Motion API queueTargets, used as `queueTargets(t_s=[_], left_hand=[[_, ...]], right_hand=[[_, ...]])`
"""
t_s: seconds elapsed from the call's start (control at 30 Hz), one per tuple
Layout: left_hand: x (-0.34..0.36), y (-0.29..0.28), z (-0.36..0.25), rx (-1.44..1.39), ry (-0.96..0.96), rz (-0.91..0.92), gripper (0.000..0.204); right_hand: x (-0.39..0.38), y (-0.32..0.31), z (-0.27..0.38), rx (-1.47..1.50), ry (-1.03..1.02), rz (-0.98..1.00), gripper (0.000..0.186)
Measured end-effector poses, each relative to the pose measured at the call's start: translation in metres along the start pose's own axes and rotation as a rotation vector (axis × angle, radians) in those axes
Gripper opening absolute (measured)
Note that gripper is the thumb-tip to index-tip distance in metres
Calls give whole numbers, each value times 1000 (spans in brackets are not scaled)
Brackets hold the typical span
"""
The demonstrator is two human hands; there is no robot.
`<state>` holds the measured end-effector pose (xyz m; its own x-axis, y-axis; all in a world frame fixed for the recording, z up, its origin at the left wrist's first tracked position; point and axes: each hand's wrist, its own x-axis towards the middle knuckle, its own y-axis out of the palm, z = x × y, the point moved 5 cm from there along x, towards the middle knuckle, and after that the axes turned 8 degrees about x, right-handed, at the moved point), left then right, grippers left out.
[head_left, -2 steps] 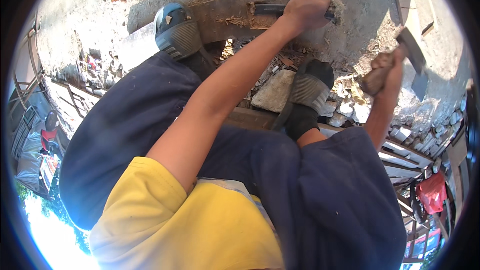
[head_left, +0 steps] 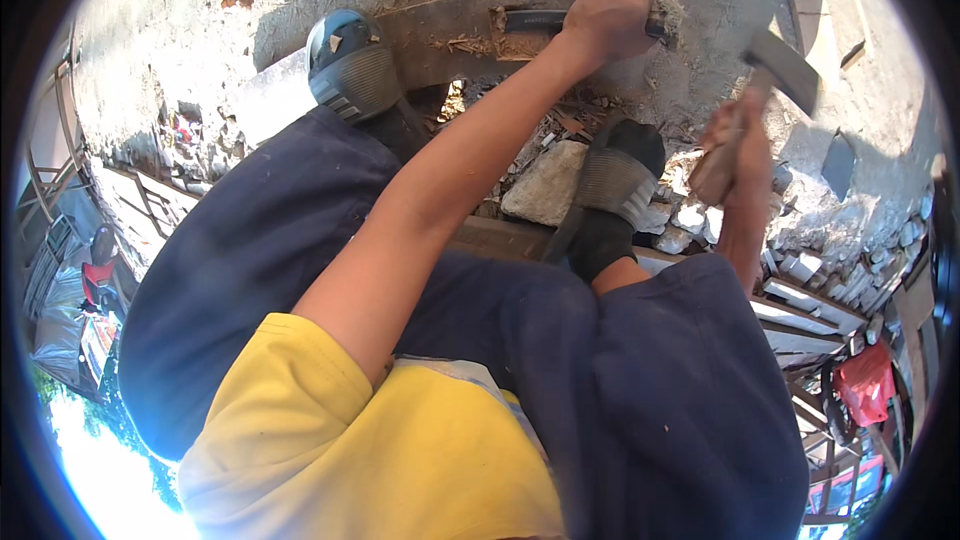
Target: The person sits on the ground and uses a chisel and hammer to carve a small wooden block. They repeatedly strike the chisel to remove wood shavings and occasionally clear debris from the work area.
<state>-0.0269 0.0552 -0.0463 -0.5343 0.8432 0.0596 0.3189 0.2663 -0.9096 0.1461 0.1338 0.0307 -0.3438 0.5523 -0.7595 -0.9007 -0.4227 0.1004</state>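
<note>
My left hand [head_left: 610,20] is wrapped round a chisel [head_left: 535,19], which lies at a low slant over a wooden board [head_left: 430,25]. The chisel's dark blade reaches left to a cut recess [head_left: 525,44] in the board, with pale wood chips beside it. Its butt end, right of my fist, looks frayed. Closed round a wooden handle, my right hand [head_left: 752,155] holds a hammer [head_left: 788,72] raised to the right of the chisel. The hammer's metal head is slightly blurred and apart from the chisel's butt.
My sandalled feet [head_left: 360,65] flank the work, the left one at the board. A pale stone block [head_left: 545,183] and broken rubble [head_left: 690,220] lie near my right foot. Wooden planks [head_left: 800,0] stand at the far right; a red bag [head_left: 865,385] hangs at the lower right.
My right hand has swung the hammer leftward and a little up, closer to the chisel's butt. My left hand and the chisel have shifted slightly left.
</note>
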Motion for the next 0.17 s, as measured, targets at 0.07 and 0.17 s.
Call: queueTargets(t_s=[0.07, 0.17], left_hand=[[0, 1, 14, 142, -1, -187, 30], [2, 19, 15, 180, 7, 25, 40]], right_hand=[[-21, 34, -25, -43, 355, 247, 38], [-19, 19, -11, 14, 378, 199, 37]])
